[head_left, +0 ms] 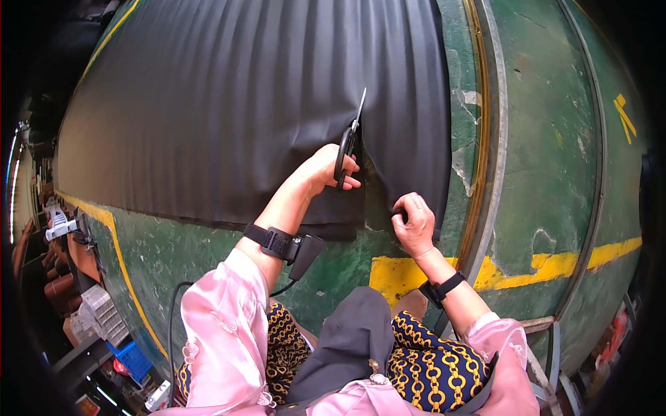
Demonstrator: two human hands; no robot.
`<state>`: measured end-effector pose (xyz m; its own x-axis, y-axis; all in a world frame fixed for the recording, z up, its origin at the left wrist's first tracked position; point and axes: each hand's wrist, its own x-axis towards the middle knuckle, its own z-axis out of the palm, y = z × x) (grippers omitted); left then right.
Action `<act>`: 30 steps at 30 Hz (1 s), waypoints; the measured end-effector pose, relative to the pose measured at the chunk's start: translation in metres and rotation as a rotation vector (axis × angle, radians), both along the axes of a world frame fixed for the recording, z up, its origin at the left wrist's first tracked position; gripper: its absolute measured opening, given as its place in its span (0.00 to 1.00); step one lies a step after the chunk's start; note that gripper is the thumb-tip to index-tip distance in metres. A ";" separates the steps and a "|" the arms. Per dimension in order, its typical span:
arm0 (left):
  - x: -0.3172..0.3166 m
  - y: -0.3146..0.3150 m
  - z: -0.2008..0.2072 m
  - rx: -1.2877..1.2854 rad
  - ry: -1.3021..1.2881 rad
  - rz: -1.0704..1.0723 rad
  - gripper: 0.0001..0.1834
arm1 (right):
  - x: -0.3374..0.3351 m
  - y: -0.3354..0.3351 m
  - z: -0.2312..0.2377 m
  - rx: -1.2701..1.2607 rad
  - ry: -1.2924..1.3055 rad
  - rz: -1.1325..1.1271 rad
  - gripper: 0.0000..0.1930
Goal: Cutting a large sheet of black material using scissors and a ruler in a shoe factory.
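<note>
A wide black sheet, perhaps leatherette, lies spread in soft ripples in front of me. My left hand is closed round the black handles of a pair of scissors, their silver blades pointing away from me at the top of a slit in the sheet. To the right of that slit, my right hand pinches the near edge of the narrower strip and bunches it slightly. Green surface shows through the gap between the two parts.
Under the sheet is a worn green floor with yellow painted lines. A metal rail runs along the sheet's right side. At the lower left are a blue crate and a grey crate.
</note>
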<state>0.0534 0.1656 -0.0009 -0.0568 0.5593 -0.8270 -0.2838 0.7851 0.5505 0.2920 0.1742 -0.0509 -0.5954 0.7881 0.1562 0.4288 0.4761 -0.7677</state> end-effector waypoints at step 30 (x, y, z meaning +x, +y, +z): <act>0.051 -0.003 -0.046 -0.105 0.085 0.176 0.18 | -0.015 0.041 -0.047 -0.260 -0.158 0.898 0.10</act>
<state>0.1040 0.1630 -0.0466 -0.2179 0.4453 -0.8685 -0.3779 0.7819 0.4957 0.2769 0.2151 -0.0982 -0.9953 0.0239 -0.0934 0.0928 0.5010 -0.8605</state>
